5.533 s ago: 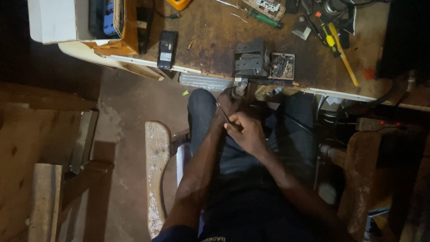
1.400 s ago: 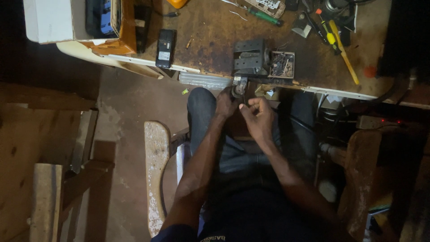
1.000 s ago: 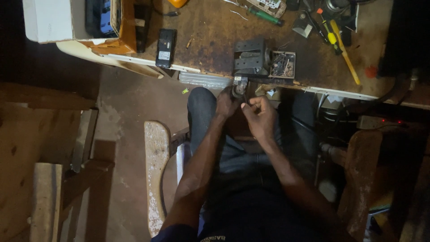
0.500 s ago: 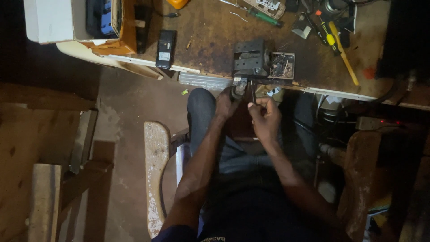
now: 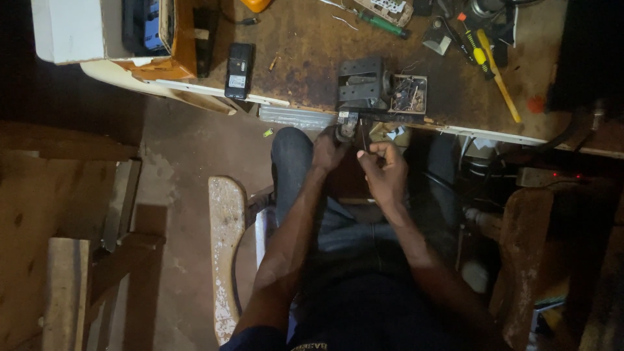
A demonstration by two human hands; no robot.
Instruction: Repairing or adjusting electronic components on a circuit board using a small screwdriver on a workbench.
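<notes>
I sit at a rusty brown workbench (image 5: pixel 305 58) with both hands raised just under its front edge. My left hand (image 5: pixel 329 151) grips a small dark metal part (image 5: pixel 346 125) that hangs at the bench edge below a grey vise-like block (image 5: pixel 361 82). My right hand (image 5: pixel 383 170) is closed with thumb and fingers pinched on a thin dark tool (image 5: pixel 364 140) whose tip points up at that part. The two hands almost touch. The dim light hides what the tool's tip meets.
On the bench lie a black phone-like device (image 5: pixel 238 70), a small box of wires (image 5: pixel 409 94), a green screwdriver (image 5: pixel 383 23) and yellow-handled tools (image 5: pixel 494 68). A white and orange box (image 5: pixel 110 36) stands at the left. A wooden stool (image 5: pixel 224 240) is by my left knee.
My hands rose from my lap to the bench edge. In the last second the right hand moved a little up and closer to the part.
</notes>
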